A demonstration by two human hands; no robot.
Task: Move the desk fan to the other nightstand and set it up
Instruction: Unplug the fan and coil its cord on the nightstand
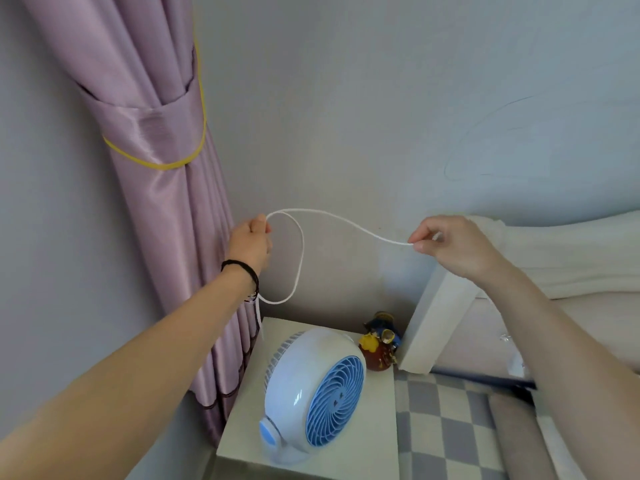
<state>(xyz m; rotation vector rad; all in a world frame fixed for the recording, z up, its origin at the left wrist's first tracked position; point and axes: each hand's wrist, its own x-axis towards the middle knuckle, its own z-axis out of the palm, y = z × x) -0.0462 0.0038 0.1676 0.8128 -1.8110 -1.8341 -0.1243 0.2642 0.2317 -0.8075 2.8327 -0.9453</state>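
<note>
A purple curtain [152, 174] is gathered by a yellow tie [157, 163] at the left wall, and a checked blanket [446, 427] is spread at lower right.

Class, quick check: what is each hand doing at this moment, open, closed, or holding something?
Left hand: closed, holding a loop of the white cord.
Right hand: closed, pinching the same cord between thumb and fingers.
</note>
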